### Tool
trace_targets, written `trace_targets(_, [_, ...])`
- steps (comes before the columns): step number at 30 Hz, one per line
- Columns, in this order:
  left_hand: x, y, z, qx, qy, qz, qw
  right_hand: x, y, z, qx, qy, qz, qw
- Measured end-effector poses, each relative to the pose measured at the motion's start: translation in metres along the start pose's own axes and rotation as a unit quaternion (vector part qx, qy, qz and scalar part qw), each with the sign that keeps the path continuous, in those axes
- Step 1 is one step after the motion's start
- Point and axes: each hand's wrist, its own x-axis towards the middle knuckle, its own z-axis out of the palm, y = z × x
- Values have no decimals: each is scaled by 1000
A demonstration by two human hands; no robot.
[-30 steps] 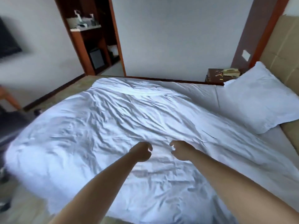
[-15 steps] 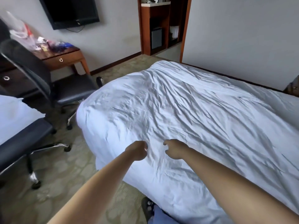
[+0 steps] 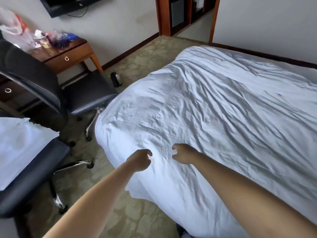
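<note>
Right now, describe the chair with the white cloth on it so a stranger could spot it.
From the bed, look left across the carpet to two black office chairs. It is the nearer chair, at the view's lower left edge. Its seat carries a white cloth, while the far chair by the desk has a bare seat.

Chair [image 3: 85, 95] L of bed [image 3: 223, 109]
</note>
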Motion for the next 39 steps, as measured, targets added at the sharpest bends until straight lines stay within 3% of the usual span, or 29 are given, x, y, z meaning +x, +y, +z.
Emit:
trace_targets(8, [71, -134, -96, -12, 10, 11, 1000, 105, -139, -15, -31, 16, 3, 999])
trace_targets(18, [163, -274, -232, 41, -10, 109, 993, 208, -319, -20, -14, 67, 57, 996])
trace_targets(30, [344, -331, -365, 124, -48, 182, 974, 413, -398, -91, -11, 89, 130, 987])
trace_targets(39, [468, -317, -466, 154, -115, 232, 954, 514, -424, -180, 29, 104, 184, 977])
